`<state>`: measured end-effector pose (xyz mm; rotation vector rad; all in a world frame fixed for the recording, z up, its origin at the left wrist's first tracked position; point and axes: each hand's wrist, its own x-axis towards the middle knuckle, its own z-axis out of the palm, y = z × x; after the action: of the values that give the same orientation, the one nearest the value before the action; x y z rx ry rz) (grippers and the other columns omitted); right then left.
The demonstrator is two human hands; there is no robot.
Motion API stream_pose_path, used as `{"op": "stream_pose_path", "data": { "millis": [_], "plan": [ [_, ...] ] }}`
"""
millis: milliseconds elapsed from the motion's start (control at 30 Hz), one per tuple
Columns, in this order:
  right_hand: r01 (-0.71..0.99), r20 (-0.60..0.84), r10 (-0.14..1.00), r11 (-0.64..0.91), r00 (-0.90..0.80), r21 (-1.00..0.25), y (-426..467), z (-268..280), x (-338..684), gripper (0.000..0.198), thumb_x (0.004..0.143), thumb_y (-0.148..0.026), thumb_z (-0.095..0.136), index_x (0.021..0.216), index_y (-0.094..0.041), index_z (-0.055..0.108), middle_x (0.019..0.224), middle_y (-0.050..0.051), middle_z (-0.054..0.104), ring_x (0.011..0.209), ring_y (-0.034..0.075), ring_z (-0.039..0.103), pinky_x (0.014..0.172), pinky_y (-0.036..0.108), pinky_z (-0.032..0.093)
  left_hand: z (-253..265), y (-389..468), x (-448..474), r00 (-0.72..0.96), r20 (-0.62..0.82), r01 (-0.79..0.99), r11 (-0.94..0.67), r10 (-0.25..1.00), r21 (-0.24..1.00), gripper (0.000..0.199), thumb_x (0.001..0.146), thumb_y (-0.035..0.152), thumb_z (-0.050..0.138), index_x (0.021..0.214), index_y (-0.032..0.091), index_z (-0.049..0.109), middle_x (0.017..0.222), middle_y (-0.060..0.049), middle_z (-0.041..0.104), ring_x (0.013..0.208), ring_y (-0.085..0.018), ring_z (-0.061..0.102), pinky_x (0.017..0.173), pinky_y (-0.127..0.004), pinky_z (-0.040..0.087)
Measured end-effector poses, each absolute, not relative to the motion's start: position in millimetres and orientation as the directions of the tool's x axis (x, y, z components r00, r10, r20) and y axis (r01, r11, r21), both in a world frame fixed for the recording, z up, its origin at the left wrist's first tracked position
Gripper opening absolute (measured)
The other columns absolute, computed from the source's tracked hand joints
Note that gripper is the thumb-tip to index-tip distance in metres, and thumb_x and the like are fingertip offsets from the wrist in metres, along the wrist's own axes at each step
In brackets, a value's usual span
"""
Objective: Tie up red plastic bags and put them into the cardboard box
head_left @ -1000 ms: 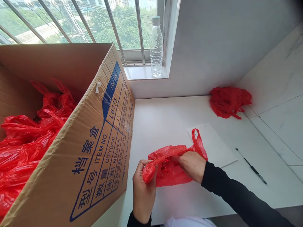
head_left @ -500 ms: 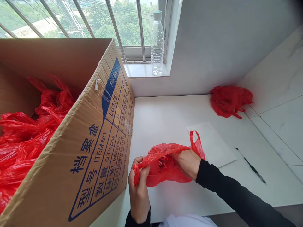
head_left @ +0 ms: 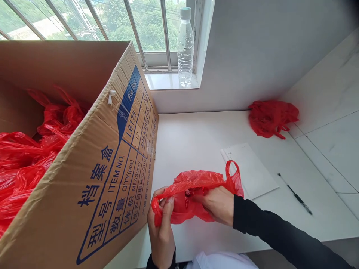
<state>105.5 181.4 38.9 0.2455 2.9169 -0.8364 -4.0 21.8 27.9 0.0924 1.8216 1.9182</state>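
A red plastic bag (head_left: 200, 177) lies on the white table with its mouth held wide. My left hand (head_left: 162, 224) is closed on the bag's left handle and edge, thumb on top. Through the opening reaches my right hand (head_left: 220, 203); its fingers are inside the bag and mostly hidden, so their grip does not show. Some small shiny red things (head_left: 187, 195) show within, too small to name. The bag's other handle (head_left: 232, 168) stands up in a loop beyond my right wrist.
To the left stands a tall open cardboard box (head_left: 120, 160) with several red plastic bags (head_left: 36, 153) inside. A white sheet (head_left: 252, 172) and a pen (head_left: 295, 196) lie at the right. Another red bag (head_left: 272, 117) sits in the back corner. A clear bottle (head_left: 185, 48) stands on the windowsill.
My right hand has shifted slightly left and down within the bag. The bag's left edge is spread more over my left hand. The view has tilted a little.
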Motion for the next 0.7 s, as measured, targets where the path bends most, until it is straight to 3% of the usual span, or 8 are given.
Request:
{"op": "stream_pose_path", "data": {
  "millis": [200,333,400,467,533,600,700],
  "plan": [
    [0.158,-0.129,0.106,0.844,-0.986,-0.513,173,41,101,0.051,0.085,-0.018,0.059,0.135,-0.027,0.056,0.133,0.008,0.063,0.112,0.029,0.06,0.088,0.039,0.049,30,18,-1,-0.896,-0.255,-0.288,-0.037,0.363,0.957,0.044,0.083,0.045,0.074,0.117,0.02,0.064,0.105,-0.006,0.067,0.103,-0.024,0.065,0.077,-0.026,0.054],
    [0.15,-0.097,0.116,0.81,-0.989,-0.566,175,56,115,0.045,0.091,-0.015,0.052,0.134,-0.025,0.057,0.103,0.007,0.072,0.089,0.023,0.066,0.075,0.033,0.052,40,17,0,-0.897,-0.187,-0.202,0.005,0.399,0.979,0.051,0.084,0.044,0.072,0.129,0.025,0.059,0.105,-0.006,0.067,0.102,-0.024,0.065,0.075,-0.026,0.055],
    [0.186,0.016,0.251,0.757,-0.968,-0.627,184,69,128,0.043,0.098,-0.015,0.041,0.137,-0.026,0.053,0.096,0.005,0.071,0.085,0.019,0.065,0.075,0.032,0.053,47,15,2,-0.885,-0.128,-0.116,0.054,0.448,0.992,0.037,0.081,0.042,0.075,0.114,0.025,0.067,0.103,-0.005,0.067,0.101,-0.023,0.064,0.075,-0.025,0.054],
    [0.274,0.129,0.432,0.746,-0.892,-0.608,198,77,146,0.043,0.102,-0.024,0.041,0.144,-0.029,0.047,0.114,0.007,0.067,0.102,0.021,0.063,0.089,0.037,0.052,54,12,4,-0.865,-0.082,-0.024,0.122,0.495,0.992,0.024,0.078,0.038,0.078,0.096,0.024,0.07,0.1,-0.003,0.065,0.099,-0.021,0.063,0.074,-0.022,0.052],
    [0.403,0.159,0.546,0.757,-0.823,-0.514,214,76,166,0.052,0.099,-0.038,0.051,0.149,-0.03,0.041,0.135,0.01,0.057,0.123,0.028,0.053,0.101,0.048,0.047,59,9,7,-0.866,-0.055,0.037,0.173,0.498,0.984,0.024,0.076,0.035,0.08,0.094,0.026,0.069,0.103,-0.002,0.064,0.1,-0.02,0.062,0.075,-0.021,0.051],
    [0.492,0.059,0.576,0.744,-0.816,-0.452,229,68,186,0.059,0.095,-0.048,0.055,0.149,-0.028,0.043,0.133,0.011,0.059,0.121,0.033,0.054,0.102,0.055,0.046,61,6,9,-0.864,0.005,0.101,0.164,0.503,0.981,0.027,0.077,0.034,0.079,0.1,0.027,0.067,0.108,-0.002,0.063,0.099,-0.019,0.062,0.078,-0.023,0.05],
    [0.567,-0.153,0.583,0.637,-0.798,-0.523,244,49,207,0.042,0.096,-0.052,0.051,0.131,-0.031,0.06,0.099,0.006,0.07,0.087,0.026,0.067,0.084,0.047,0.055,60,1,11,-0.773,0.159,0.27,0.091,0.613,0.959,0.008,0.087,0.031,0.068,0.091,0.025,0.064,0.089,-0.001,0.06,0.079,-0.016,0.06,0.072,-0.025,0.047]
  ]
}}
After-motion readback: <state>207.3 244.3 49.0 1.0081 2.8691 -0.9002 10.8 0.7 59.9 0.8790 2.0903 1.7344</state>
